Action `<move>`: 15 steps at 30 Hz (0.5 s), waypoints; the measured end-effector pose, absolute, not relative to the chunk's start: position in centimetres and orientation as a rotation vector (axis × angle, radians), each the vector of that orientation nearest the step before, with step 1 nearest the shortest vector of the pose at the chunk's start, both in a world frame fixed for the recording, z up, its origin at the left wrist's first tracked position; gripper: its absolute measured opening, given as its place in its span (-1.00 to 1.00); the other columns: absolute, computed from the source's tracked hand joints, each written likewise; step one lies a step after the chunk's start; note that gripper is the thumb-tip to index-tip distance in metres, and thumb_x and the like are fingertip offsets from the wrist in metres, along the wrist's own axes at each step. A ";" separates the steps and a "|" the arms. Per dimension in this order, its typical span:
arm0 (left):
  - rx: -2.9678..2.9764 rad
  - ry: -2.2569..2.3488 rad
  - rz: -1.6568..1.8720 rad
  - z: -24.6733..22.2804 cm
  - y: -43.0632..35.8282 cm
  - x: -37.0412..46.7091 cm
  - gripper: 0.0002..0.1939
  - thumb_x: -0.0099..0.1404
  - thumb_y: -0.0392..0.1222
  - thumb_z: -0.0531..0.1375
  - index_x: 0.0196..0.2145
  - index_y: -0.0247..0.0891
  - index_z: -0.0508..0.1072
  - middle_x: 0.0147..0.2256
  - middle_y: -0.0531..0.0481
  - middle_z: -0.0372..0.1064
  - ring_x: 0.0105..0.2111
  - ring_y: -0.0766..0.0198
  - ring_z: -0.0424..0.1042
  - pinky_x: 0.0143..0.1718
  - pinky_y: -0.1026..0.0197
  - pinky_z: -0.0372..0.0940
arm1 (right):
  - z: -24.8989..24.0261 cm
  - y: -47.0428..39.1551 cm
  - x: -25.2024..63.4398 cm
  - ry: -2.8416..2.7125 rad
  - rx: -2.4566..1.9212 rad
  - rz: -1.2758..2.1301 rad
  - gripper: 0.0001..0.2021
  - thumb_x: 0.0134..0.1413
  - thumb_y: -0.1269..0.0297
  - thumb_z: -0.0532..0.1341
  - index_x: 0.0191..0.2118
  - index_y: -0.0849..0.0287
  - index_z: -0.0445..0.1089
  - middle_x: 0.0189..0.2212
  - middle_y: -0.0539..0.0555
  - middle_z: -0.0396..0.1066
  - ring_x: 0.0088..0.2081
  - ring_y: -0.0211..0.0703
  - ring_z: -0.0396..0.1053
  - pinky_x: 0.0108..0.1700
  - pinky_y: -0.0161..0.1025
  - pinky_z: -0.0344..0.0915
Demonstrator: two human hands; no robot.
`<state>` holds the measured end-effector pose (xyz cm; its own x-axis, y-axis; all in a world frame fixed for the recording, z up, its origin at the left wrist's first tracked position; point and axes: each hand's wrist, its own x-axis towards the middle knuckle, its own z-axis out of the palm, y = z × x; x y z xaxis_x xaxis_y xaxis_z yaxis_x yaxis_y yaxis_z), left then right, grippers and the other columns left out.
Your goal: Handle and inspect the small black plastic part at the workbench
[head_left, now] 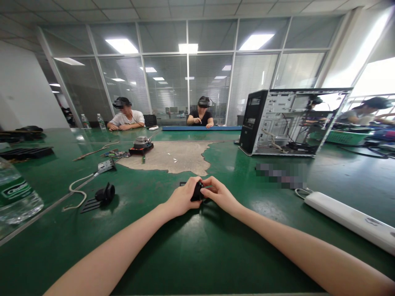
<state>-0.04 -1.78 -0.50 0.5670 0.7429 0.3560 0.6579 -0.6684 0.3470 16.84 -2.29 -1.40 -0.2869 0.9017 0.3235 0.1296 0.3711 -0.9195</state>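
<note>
A small black plastic part (196,192) is between my two hands, just above the green tabletop. My left hand (182,199) is closed around its left side, and a flat black edge of it sticks out behind the knuckles. Thumb and fingers of my right hand (217,193) pinch its right side. Most of the part is hidden by my fingers, so its exact kind does not show. Another black plastic piece (105,192), with a round collar and flat slats, lies to the left of my hands.
An opened computer case (255,123) stands at the back right. Nearer are a white power strip (348,213) and a blurred-out item. On the left are a water bottle (18,193), a metal bracket with cable (106,165) and a heatsink fan (142,143). Co-workers sit around the table.
</note>
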 end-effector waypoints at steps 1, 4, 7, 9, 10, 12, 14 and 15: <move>2.623 1.184 0.717 -0.5 -1.8 0.0 -0.38 0.04 -0.15 0.17 0.02 -0.14 -0.04 -0.04 -0.06 0.15 -0.23 0.10 0.37 -0.29 0.15 0.26 | -1.5 -2.1 16.8 -1.656 -0.934 1.043 -0.73 -0.12 0.19 0.22 -0.27 0.17 0.22 -0.31 0.03 0.30 -0.35 -0.24 0.34 -0.30 -0.23 0.32; 2.627 1.180 0.712 -0.5 -1.7 0.0 -0.38 0.04 -0.16 0.16 0.02 -0.14 -0.04 -0.03 -0.06 0.14 -0.22 0.09 0.36 -0.28 0.14 0.26 | -1.7 -1.7 16.8 -1.601 -0.979 1.128 -0.68 -0.17 0.18 0.25 -0.27 0.18 0.21 -0.32 0.05 0.31 -0.32 -0.20 0.34 -0.28 -0.19 0.32; 2.619 1.188 0.708 -0.6 -1.7 -0.1 -0.38 0.04 -0.16 0.16 0.02 -0.14 -0.03 -0.04 -0.05 0.15 -0.23 0.09 0.37 -0.29 0.15 0.27 | -1.6 -2.0 17.0 -1.675 -0.929 1.131 -0.71 -0.16 0.21 0.25 -0.29 0.17 0.21 -0.33 0.02 0.32 -0.28 -0.19 0.35 -0.22 -0.17 0.31; 2.611 1.194 0.708 -0.6 -1.7 -0.1 -0.38 0.04 -0.17 0.16 0.02 -0.13 -0.03 -0.05 -0.04 0.16 -0.25 0.10 0.38 -0.30 0.15 0.27 | -1.3 -2.5 17.1 -1.719 -0.850 1.074 -0.72 -0.16 0.26 0.26 -0.28 0.15 0.21 -0.29 0.01 0.30 -0.22 -0.19 0.35 -0.16 -0.19 0.29; 2.609 1.197 0.710 -0.6 -1.7 -0.1 -0.38 0.04 -0.17 0.17 0.02 -0.13 -0.03 -0.05 -0.04 0.16 -0.24 0.10 0.38 -0.30 0.15 0.26 | -1.2 -2.7 17.1 -1.724 -0.827 1.057 -0.73 -0.15 0.27 0.26 -0.28 0.14 0.21 -0.27 0.00 0.29 -0.20 -0.18 0.34 -0.15 -0.20 0.29; 2.603 1.202 0.710 -0.6 -1.7 -0.1 -0.37 0.04 -0.17 0.17 0.02 -0.13 -0.03 -0.05 -0.04 0.16 -0.24 0.11 0.37 -0.29 0.16 0.26 | -1.0 -2.9 17.0 -1.702 -0.829 1.061 -0.78 -0.10 0.24 0.22 -0.30 0.15 0.22 -0.28 0.00 0.29 -0.22 -0.20 0.35 -0.16 -0.20 0.29; 2.597 1.209 0.703 -0.5 -1.8 0.0 -0.37 0.03 -0.17 0.17 0.02 -0.13 -0.03 -0.05 -0.04 0.16 -0.22 0.11 0.37 -0.28 0.16 0.25 | -1.0 -2.6 16.9 -1.664 -0.855 1.080 -0.79 -0.10 0.21 0.21 -0.32 0.16 0.22 -0.33 0.00 0.30 -0.27 -0.21 0.35 -0.17 -0.19 0.29; 2.595 1.211 0.698 -0.5 -1.8 0.0 -0.37 0.03 -0.17 0.18 0.02 -0.12 -0.03 -0.05 -0.04 0.16 -0.22 0.11 0.36 -0.27 0.16 0.25 | -1.1 -2.4 16.9 -1.644 -0.869 1.086 -0.77 -0.12 0.20 0.23 -0.33 0.17 0.22 -0.34 0.00 0.31 -0.28 -0.21 0.35 -0.17 -0.18 0.29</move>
